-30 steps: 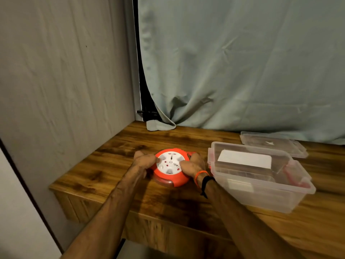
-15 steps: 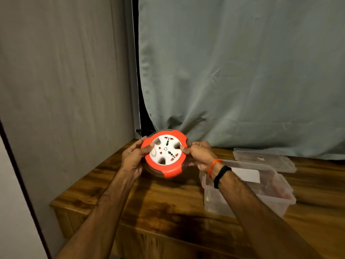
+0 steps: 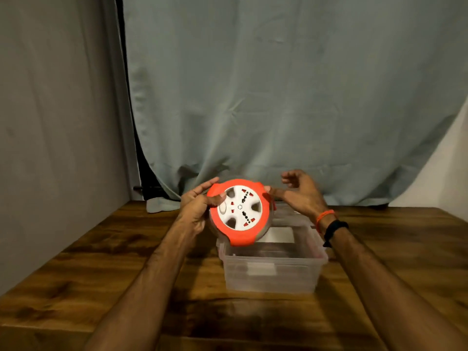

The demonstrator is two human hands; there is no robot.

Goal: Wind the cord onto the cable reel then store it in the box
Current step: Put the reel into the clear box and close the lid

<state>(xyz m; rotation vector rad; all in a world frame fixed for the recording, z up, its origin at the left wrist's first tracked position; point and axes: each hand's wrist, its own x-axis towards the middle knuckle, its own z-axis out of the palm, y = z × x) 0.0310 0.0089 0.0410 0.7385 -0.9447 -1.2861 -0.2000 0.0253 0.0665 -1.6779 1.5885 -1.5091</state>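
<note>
Cable reel point(image 3: 240, 211) is off the table point(image 3: 76, 287), held in the air above the back left corner of the clear box point(image 3: 272, 264). It's a flat round disc, orange rim, white socket face. Face is tilted up toward the camera, so the disc axis points up and back at the viewer, not vertical. Lower orange edge hangs just over the box's rear left rim; can't tell if it touches.

Left hand point(image 3: 196, 209) closed on the reel's left edge: thumb across the front of the orange rim, fingers curled behind. Right hand point(image 3: 301, 193) is at the reel's right edge, mostly open, upper fingers spread and loosely curled clear of the reel; thumb tip seems to touch the rim, contact not clear. Orange band and black band on the right wrist.

Box is open-topped, sits on the table, long side running left-right. No loose cord visible. Grey-green curtain point(image 3: 278, 97) hangs behind.
</note>
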